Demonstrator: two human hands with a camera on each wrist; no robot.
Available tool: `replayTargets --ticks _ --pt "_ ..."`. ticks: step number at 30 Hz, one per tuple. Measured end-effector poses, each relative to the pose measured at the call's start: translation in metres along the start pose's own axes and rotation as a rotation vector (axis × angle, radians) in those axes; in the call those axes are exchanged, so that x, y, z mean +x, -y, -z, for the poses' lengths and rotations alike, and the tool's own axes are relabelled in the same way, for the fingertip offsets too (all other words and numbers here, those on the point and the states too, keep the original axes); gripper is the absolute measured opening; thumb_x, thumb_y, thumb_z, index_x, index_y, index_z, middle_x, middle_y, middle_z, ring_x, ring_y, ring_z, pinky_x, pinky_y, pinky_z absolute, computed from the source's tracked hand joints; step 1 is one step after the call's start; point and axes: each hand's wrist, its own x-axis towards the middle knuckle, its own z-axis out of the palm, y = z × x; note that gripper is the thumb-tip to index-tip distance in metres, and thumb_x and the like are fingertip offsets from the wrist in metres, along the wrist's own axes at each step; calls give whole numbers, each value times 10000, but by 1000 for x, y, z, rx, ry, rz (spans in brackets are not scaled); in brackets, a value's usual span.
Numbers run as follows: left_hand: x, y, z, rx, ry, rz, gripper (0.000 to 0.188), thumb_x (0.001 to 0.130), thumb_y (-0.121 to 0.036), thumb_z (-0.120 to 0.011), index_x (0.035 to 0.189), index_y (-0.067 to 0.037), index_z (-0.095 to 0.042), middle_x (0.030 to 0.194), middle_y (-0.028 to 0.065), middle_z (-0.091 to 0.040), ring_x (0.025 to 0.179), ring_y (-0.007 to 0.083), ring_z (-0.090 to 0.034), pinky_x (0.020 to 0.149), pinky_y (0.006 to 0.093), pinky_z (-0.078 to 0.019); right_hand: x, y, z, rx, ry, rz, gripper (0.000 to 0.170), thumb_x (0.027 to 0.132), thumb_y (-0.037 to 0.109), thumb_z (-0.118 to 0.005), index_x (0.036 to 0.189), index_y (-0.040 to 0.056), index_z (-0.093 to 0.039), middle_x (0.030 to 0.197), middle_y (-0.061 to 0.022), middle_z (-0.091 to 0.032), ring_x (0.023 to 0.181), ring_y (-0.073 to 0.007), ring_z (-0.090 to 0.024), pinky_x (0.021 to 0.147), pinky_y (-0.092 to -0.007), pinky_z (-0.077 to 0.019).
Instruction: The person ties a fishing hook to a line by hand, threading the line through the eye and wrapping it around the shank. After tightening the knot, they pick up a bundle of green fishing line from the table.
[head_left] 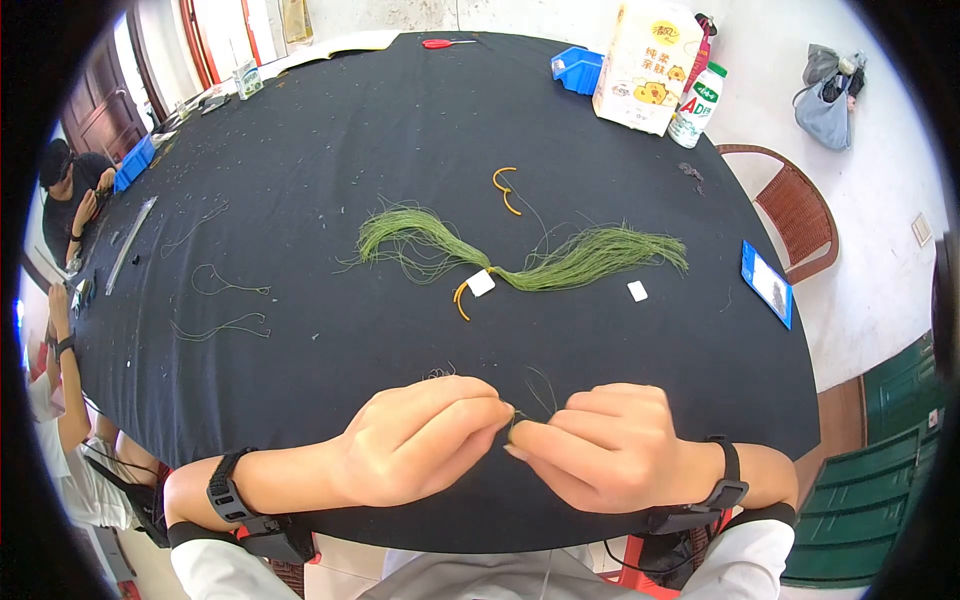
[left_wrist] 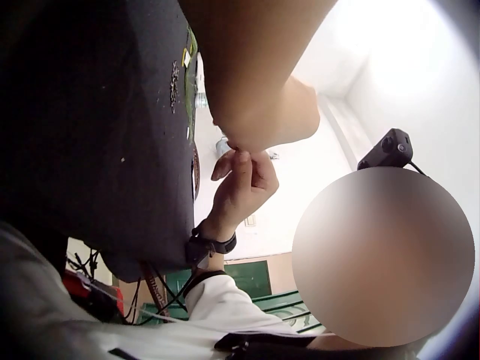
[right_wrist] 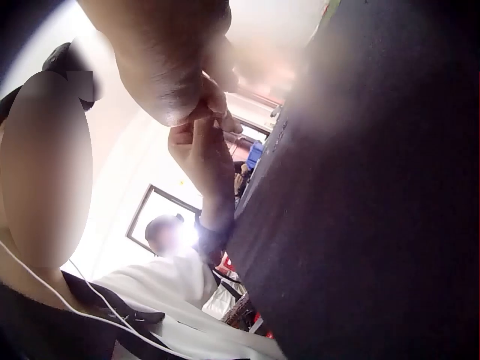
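Near the front of the table, my left hand (head_left: 425, 440) and right hand (head_left: 610, 450) meet at their fingertips. Each has its fingers curled, with thumb and forefinger pinching a thin dark thread (head_left: 549, 384). A loose loop of it rises between the hands; the pinched part is mostly hidden by the fingers. In the left wrist view, the right hand (left_wrist: 244, 184) comes up against the left one. Beyond the hands lies a bundle of green threads (head_left: 600, 258), tied at its middle beside a white tag (head_left: 481, 283).
Black cloth covers the table (head_left: 300, 400). Orange curved pieces (head_left: 507, 190), a white square (head_left: 637, 291) and loose threads (head_left: 225, 328) lie on it. A blue packet (head_left: 767, 284) sits at the right edge, a tissue pack (head_left: 648, 65) and bottle (head_left: 697, 106) at the back. Other people sit at left.
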Motion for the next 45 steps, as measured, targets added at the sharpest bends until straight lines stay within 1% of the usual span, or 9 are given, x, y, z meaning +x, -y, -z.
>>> replayTargets --ticks 4,9,15,24,31,35,39,42,45 --pt "-3 3 -3 58 -14 -108 224 671 105 -689 878 62 -613 799 161 -628 642 246 -634 538 299 -525 3 -2 5 -120 -119 35 220 600 22 -767 788 33 -653 546 -6 -491 413 -136 -443 389 -247 -319" --pt "-1 2 -2 57 -18 -140 228 666 107 -701 871 71 -608 797 168 -628 612 238 -626 515 291 -520 3 -13 7 -60 -38 -76 195 698 67 -726 875 74 -643 599 -8 -521 484 -155 -523 432 -268 -402" --pt "-1 0 0 24 -14 -81 225 672 102 -704 876 52 -622 811 164 -643 635 232 -641 539 285 -528 -2 -27 -5 341 11 -216 113 791 68 -689 898 50 -657 668 -59 -608 522 -178 -575 472 -267 -438" --pt "5 -6 7 -246 60 245 125 767 96 -626 867 21 -614 908 149 -665 769 205 -679 660 277 -551 -2 -23 -7 1130 306 -861 139 898 129 -609 948 16 -673 703 -15 -634 589 -55 -564 521 -212 -454" --pt "4 -6 4 -671 134 543 87 896 82 -491 970 62 -531 989 182 -622 815 194 -667 683 288 -563 -1 -43 -5 949 433 -868 137 895 97 -611 967 -4 -669 768 -22 -639 669 -63 -584 563 -206 -468" --pt "7 -6 7 -646 48 531 71 896 70 -513 960 59 -543 911 126 -600 770 148 -637 683 258 -537 -3 -58 3 723 359 -825 125 885 107 -623 932 1 -669 778 -19 -643 662 -61 -582 568 -203 -472" --pt "13 -9 10 -536 46 485 67 880 70 -544 940 50 -568 912 118 -604 755 137 -634 667 250 -529 -7 -65 13 797 8 -854 188 877 123 -604 1043 35 -603 915 -8 -629 622 -41 -561 471 -169 -405" --pt "16 -11 9 -396 58 398 85 854 79 -573 928 38 -585 890 109 -611 744 128 -635 643 243 -526 0 -50 18 481 -219 -708 144 897 133 -580 1002 40 -612 933 -5 -614 706 -34 -544 533 -157 -417" --pt "19 -14 6 -245 47 286 124 820 92 -600 925 26 -596 851 105 -624 732 132 -643 617 241 -523 5 -27 31 748 -5 -716 169 938 177 -551 952 29 -631 880 -21 -618 750 -58 -564 620 -205 -452"
